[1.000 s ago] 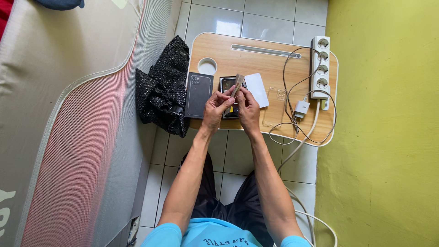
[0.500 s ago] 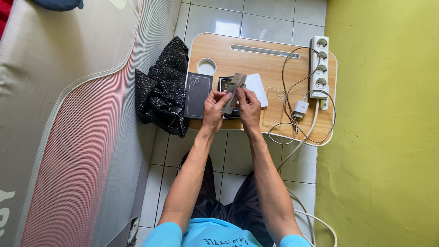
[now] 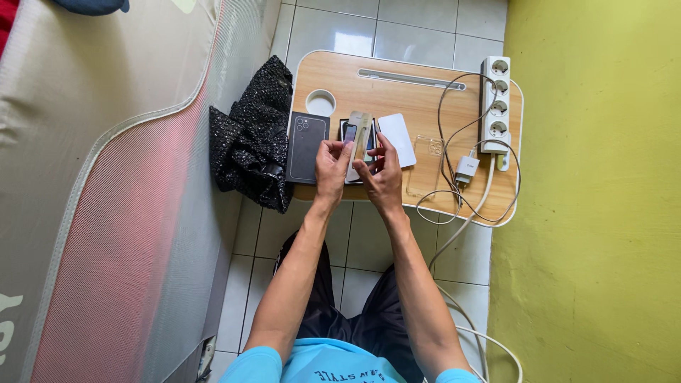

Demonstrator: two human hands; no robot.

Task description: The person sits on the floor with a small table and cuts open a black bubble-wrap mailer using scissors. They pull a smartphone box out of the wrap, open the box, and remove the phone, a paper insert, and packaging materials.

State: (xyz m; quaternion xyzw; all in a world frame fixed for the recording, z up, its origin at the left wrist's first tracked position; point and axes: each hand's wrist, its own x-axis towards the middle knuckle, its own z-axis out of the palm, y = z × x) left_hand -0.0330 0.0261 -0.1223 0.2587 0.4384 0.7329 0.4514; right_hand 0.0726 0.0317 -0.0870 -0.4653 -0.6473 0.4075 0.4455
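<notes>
Translucent strip (image 3: 360, 135) now more upright between both hands.

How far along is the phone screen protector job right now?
Done, by the look of it: the dark phone box, white card and clear case are laid out on the wooden lap table. In hand: the left hand and right hand hold a thin protector sheet above the phone. Left: the sheet is not yet flat on the phone, and the case is still off.

A dark rectangular phone box (image 3: 306, 146) lies flat (left of both hands) on the wooden tray (image 3: 418, 99).
</notes>
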